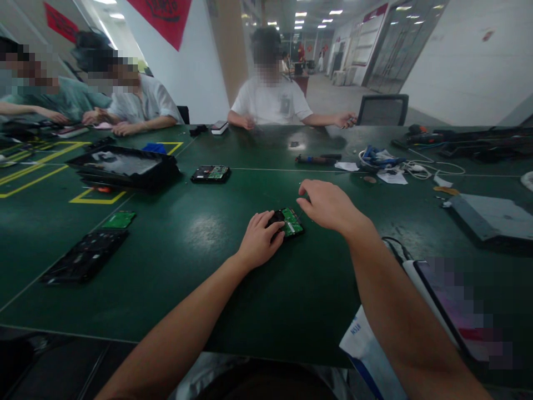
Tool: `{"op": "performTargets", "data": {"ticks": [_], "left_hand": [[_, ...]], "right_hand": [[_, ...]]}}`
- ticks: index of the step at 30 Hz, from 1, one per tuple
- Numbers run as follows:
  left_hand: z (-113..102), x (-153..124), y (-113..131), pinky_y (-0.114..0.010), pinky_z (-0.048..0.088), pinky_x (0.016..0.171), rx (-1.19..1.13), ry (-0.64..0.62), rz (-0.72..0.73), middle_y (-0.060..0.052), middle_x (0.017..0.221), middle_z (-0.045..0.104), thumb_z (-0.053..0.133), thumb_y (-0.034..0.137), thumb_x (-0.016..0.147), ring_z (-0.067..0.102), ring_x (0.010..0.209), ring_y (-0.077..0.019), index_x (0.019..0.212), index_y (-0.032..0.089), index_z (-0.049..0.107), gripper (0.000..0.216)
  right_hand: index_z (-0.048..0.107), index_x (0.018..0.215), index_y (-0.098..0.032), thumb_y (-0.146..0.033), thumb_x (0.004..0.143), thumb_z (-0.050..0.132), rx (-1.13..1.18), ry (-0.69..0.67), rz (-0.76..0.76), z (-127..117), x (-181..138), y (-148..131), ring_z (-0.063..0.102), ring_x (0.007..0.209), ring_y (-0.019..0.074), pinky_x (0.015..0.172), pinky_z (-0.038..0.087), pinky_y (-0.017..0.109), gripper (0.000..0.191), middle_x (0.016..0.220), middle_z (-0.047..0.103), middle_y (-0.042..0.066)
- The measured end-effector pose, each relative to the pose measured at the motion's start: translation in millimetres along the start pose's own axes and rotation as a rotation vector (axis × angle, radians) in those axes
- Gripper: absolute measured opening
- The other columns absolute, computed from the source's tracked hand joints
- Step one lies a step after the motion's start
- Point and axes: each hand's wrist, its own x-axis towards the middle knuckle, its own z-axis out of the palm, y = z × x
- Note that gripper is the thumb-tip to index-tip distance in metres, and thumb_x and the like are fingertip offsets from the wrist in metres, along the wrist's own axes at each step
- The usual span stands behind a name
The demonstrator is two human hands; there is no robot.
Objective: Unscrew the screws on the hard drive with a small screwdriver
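A small black hard drive with a green circuit board (290, 222) lies on the dark green table (200, 250) in front of me. My left hand (260, 240) rests on its near left end, fingers curled over the black casing. My right hand (327, 205) hovers just right of and above the drive, fingers bent and pinched together near its far corner; what they hold, if anything, is too small to see.
A second drive (210, 174) lies further back. A black tray stack (122, 166), a loose green board (119, 220) and a black panel (85, 256) sit at left. A screwdriver (318, 159), cables (387, 158), a grey laptop part (491, 214) and a tablet (453, 305) are at right. Three people sit across the table.
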Motion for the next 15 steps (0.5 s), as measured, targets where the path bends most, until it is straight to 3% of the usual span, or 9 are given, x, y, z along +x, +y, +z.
{"op": "performTargets", "data": {"ticks": [4, 10, 15], "left_hand": [[-0.3, 0.0, 0.2, -0.062, 0.038, 0.118, -0.003, 0.000, -0.008, -0.013, 0.149, 0.055, 0.057, 0.036, 0.099, 0.049, 0.140, -0.0343, 0.129, 0.025, 0.070, 0.034], [-0.6, -0.2, 0.5, -0.063, 0.039, 0.118, -0.003, -0.003, -0.003, -0.011, 0.152, 0.053, 0.057, 0.037, 0.100, 0.048, 0.141, -0.0343, 0.133, 0.029, 0.068, 0.036], [-2.5, 0.8, 0.5, -0.060, 0.039, 0.117, 0.042, -0.038, 0.007, -0.013, 0.153, 0.052, 0.053, 0.042, 0.102, 0.046, 0.142, -0.0348, 0.136, 0.027, 0.067, 0.040]], "right_hand": [[0.059, 0.118, -0.021, -0.019, 0.089, 0.060, 0.082, -0.040, -0.104, -1.2, -1.1, 3.7, 0.066, 0.100, 0.0270, 0.086, 0.048, 0.038, 0.030, 0.113, 0.071, 0.011], [0.061, 0.109, -0.021, -0.029, 0.091, 0.063, 0.044, -0.045, -0.035, -4.4, -1.9, 5.3, 0.066, 0.101, 0.0299, 0.086, 0.047, 0.041, 0.021, 0.110, 0.071, 0.012], [0.058, 0.112, -0.019, -0.016, 0.088, 0.056, 0.111, -0.070, -0.140, -6.6, -4.6, 3.8, 0.064, 0.101, 0.0253, 0.087, 0.047, 0.036, 0.024, 0.114, 0.068, 0.012]]}}
